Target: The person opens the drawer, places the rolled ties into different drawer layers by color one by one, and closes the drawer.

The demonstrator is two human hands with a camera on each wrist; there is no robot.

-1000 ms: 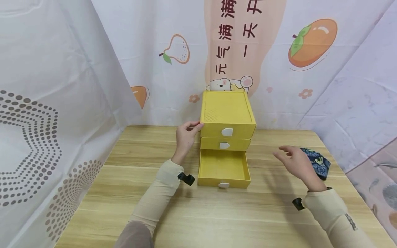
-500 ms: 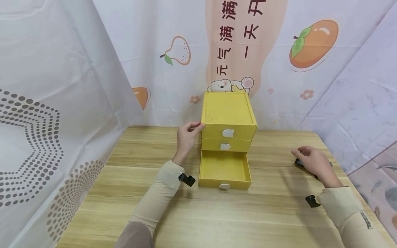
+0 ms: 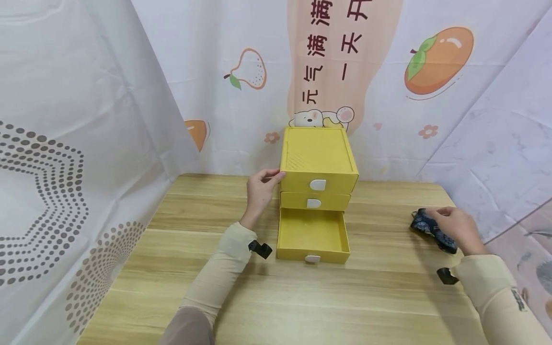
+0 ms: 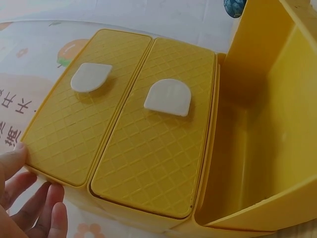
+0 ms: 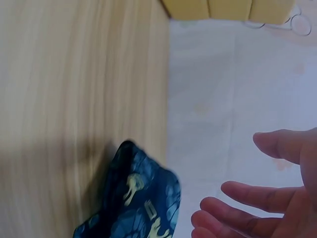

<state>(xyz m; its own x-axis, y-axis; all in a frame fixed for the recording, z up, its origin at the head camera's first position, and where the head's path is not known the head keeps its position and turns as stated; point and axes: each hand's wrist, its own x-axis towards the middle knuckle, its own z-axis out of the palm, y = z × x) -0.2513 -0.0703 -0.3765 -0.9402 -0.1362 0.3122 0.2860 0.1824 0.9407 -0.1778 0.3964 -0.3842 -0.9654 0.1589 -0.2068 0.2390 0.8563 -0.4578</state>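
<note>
A yellow drawer cabinet (image 3: pixel 319 151) stands on the table, its lowest drawer (image 3: pixel 329 255) pulled out with a bare inside, the upper two closed. My left hand (image 3: pixel 260 191) holds the cabinet's upper left front corner. In the left wrist view, the thumb lies at the front edge and the fingers (image 4: pixel 58 218) bend along the side. To the right lies a dark blue folded cloth item (image 3: pixel 424 224) with a lighter print. Over its right part hovers my right hand (image 3: pixel 459 230); in the right wrist view its fingers (image 5: pixel 257 196) are spread, with nothing between them.
White drawer pulls (image 4: pixel 168 96) stick out from the drawer fronts. The wooden table (image 3: pixel 327 302) ends at a printed cloth backdrop (image 3: pixel 207 96) behind the cabinet. Another hanging cloth (image 3: pixel 56 120) borders the left side.
My right hand has moved right, across the blue cloth item, whose left part shows again. My left hand stays at the cabinet corner. The open drawer has not moved.
</note>
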